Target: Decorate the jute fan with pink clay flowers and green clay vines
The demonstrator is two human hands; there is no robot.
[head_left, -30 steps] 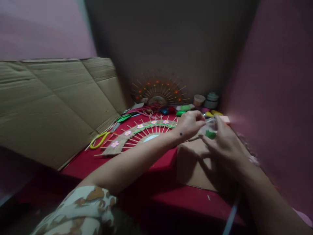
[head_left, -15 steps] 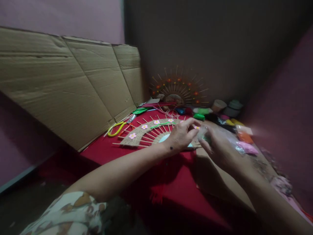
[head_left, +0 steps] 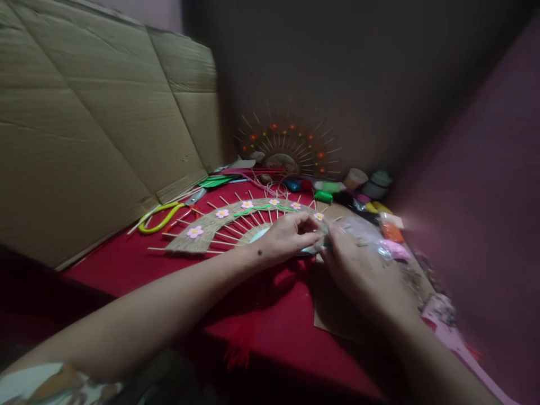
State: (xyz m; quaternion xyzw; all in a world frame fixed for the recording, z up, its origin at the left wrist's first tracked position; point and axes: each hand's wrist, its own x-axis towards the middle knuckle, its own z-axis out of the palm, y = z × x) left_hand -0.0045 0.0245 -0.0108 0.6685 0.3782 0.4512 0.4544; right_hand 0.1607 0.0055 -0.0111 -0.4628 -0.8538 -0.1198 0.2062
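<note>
A small clear plastic bag [head_left: 324, 235], with something greenish inside, is between my two hands. My left hand [head_left: 289, 239] is closed in a pinch at its left edge. My right hand [head_left: 358, 270] grips the bag from the other side, and its fingers hide part of it. Beneath and behind the hands lies a fan-shaped piece of sticks and twine [head_left: 192, 243], with pink flowers [head_left: 222, 214] and a green vine [head_left: 253, 210] along its band. A pale blue half-round [head_left: 258, 234] at its base is partly covered by my left hand.
Yellow-handled scissors [head_left: 162, 218] lie left, beside a standing cardboard sheet [head_left: 105, 129]. A second fan [head_left: 280, 160] with orange flowers stands behind. Packets of coloured clay [head_left: 395, 249] and a flat cardboard piece [head_left: 333, 304] are on the right, on the red cloth [head_left: 278, 332].
My hands have come closer together, and my left fingers now meet the plastic bag. The whole view has shifted, so things appear farther left.
</note>
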